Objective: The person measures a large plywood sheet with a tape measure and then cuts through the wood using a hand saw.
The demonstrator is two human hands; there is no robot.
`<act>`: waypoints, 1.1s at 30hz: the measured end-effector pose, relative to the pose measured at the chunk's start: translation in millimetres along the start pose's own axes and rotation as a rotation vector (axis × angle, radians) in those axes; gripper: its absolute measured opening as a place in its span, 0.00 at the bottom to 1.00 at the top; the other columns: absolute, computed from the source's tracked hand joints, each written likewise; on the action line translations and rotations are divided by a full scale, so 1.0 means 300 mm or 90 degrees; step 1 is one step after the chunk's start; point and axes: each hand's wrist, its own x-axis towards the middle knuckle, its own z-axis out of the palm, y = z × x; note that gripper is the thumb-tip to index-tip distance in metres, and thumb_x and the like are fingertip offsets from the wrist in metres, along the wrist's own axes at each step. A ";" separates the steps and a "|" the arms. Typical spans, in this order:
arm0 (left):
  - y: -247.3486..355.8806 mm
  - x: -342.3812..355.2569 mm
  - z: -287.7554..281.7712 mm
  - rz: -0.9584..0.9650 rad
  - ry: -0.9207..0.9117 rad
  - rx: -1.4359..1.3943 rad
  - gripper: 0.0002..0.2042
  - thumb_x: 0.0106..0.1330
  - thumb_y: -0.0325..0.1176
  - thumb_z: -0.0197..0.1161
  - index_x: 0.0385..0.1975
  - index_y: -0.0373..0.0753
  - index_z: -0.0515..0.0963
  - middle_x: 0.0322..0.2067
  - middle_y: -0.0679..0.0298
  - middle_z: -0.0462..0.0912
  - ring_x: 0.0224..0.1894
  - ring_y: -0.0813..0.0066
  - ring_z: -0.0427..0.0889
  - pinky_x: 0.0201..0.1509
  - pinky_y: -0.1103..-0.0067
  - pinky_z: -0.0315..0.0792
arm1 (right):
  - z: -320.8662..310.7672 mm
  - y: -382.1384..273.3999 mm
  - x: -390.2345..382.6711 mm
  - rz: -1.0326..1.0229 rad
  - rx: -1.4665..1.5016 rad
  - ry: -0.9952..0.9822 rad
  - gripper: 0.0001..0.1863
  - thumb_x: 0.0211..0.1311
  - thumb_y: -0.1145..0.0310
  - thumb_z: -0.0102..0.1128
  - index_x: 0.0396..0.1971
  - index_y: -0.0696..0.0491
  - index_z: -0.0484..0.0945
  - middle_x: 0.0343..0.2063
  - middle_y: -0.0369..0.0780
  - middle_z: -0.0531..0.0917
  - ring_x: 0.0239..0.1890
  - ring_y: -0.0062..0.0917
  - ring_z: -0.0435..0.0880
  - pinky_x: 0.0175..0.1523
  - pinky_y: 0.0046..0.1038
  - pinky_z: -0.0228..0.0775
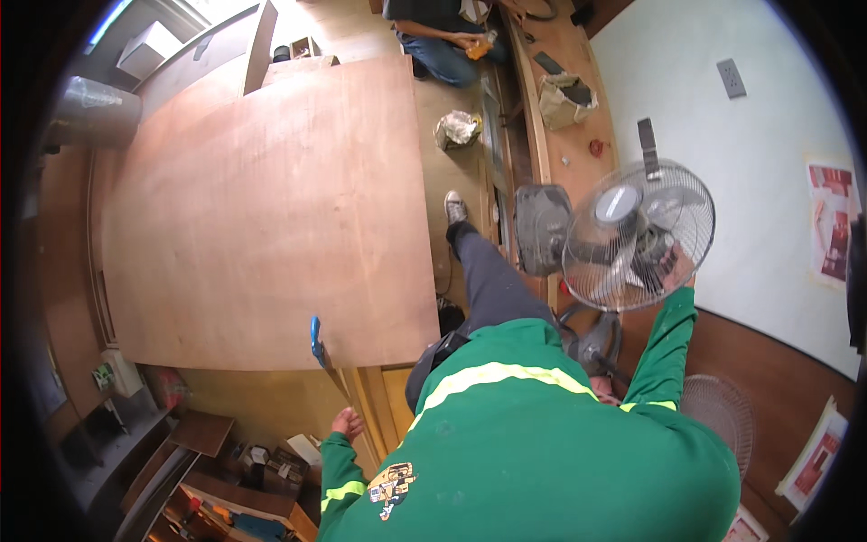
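Note:
My right hand [674, 264] reaches up behind the wire grille of a grey pedestal fan [638, 233] and grips its rear by the motor. The fan head tilts upward, next to a white wall. My left hand [346, 422] hangs low at my side, closed on the end of a thin hand tool [323, 354] with a blue upper end. That tool lies against the near edge of a large plywood sheet [262, 208]. I wear a green long-sleeved top with reflective stripes, and my leg and shoe [455, 207] point forward beside the sheet.
Another person [442, 36] sits at the far end holding something orange. A wooden bench [564, 108] along the wall carries a paper bag [564, 98] and small items. A crumpled bag [457, 129] lies on the floor. A second fan grille [715, 408] sits lower right, with cluttered shelves lower left.

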 end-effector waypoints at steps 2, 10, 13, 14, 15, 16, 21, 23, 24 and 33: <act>0.117 0.116 -0.042 -0.003 -0.114 0.040 0.19 0.63 0.45 0.53 0.51 0.47 0.64 0.41 0.59 0.74 0.39 0.61 0.76 0.39 0.66 0.72 | -0.099 0.000 0.155 0.010 0.019 -0.092 0.16 0.54 0.50 0.60 0.25 0.47 0.70 0.21 0.33 0.71 0.27 0.24 0.70 0.35 0.31 0.69; 0.940 -0.097 -0.154 0.067 0.078 0.243 0.16 0.61 0.49 0.54 0.42 0.47 0.70 0.30 0.67 0.74 0.28 0.71 0.74 0.25 0.72 0.66 | 0.120 -0.198 0.186 0.053 -0.150 0.070 0.13 0.60 0.54 0.51 0.23 0.47 0.69 0.19 0.32 0.69 0.21 0.20 0.66 0.26 0.26 0.64; 1.112 -0.196 -0.244 0.111 0.150 0.236 0.24 0.60 0.53 0.52 0.54 0.50 0.64 0.43 0.67 0.72 0.37 0.66 0.73 0.34 0.68 0.67 | 0.086 -0.191 0.311 0.019 -0.207 -0.024 0.13 0.61 0.55 0.48 0.22 0.47 0.68 0.19 0.33 0.68 0.21 0.20 0.66 0.24 0.24 0.61; 1.137 -0.191 -0.158 0.105 0.150 0.253 0.24 0.60 0.53 0.52 0.54 0.50 0.64 0.43 0.66 0.72 0.38 0.66 0.73 0.36 0.69 0.67 | 0.053 -0.229 0.334 0.000 -0.265 -0.043 0.13 0.61 0.56 0.48 0.23 0.47 0.68 0.19 0.33 0.68 0.22 0.19 0.66 0.25 0.25 0.61; 1.171 -0.195 -0.041 0.102 0.149 0.270 0.24 0.61 0.53 0.52 0.54 0.50 0.64 0.43 0.66 0.72 0.39 0.67 0.73 0.38 0.69 0.67 | 0.014 -0.263 0.344 -0.022 -0.321 -0.063 0.12 0.61 0.57 0.47 0.23 0.48 0.69 0.19 0.33 0.68 0.22 0.19 0.66 0.25 0.25 0.61; 1.206 -0.208 0.050 0.098 0.141 0.279 0.24 0.61 0.53 0.53 0.54 0.50 0.64 0.44 0.66 0.72 0.40 0.68 0.73 0.39 0.70 0.67 | -0.058 -0.267 0.399 -0.046 -0.374 -0.085 0.13 0.61 0.56 0.47 0.23 0.48 0.68 0.19 0.33 0.68 0.23 0.19 0.67 0.25 0.26 0.61; 1.278 -0.252 0.404 0.076 0.091 0.286 0.24 0.60 0.52 0.55 0.54 0.51 0.64 0.45 0.67 0.72 0.42 0.70 0.73 0.40 0.72 0.67 | -0.218 -0.285 0.670 -0.102 -0.488 -0.180 0.20 0.60 0.51 0.49 0.41 0.51 0.74 0.33 0.34 0.76 0.35 0.22 0.72 0.39 0.26 0.66; 1.248 -0.276 0.486 0.104 0.097 0.274 0.23 0.60 0.52 0.55 0.53 0.51 0.65 0.42 0.69 0.73 0.39 0.73 0.73 0.38 0.74 0.68 | -0.212 -0.334 0.680 0.153 -0.423 -0.129 0.28 0.59 0.47 0.49 0.51 0.52 0.69 0.44 0.36 0.75 0.45 0.27 0.71 0.48 0.36 0.63; 1.195 -0.270 0.487 0.099 0.090 0.245 0.22 0.60 0.51 0.55 0.52 0.50 0.66 0.41 0.69 0.73 0.38 0.74 0.73 0.38 0.73 0.68 | -0.187 -0.363 0.668 0.185 -0.452 -0.142 0.28 0.59 0.46 0.48 0.52 0.51 0.68 0.46 0.37 0.73 0.49 0.30 0.70 0.50 0.44 0.60; 0.863 -0.104 0.730 0.107 0.037 0.054 0.19 0.61 0.48 0.56 0.49 0.49 0.67 0.35 0.71 0.74 0.32 0.78 0.73 0.32 0.76 0.69 | -0.030 -0.444 0.592 0.352 -0.517 -0.093 0.43 0.47 0.26 0.39 0.38 0.56 0.72 0.29 0.43 0.75 0.34 0.37 0.72 0.43 0.52 0.64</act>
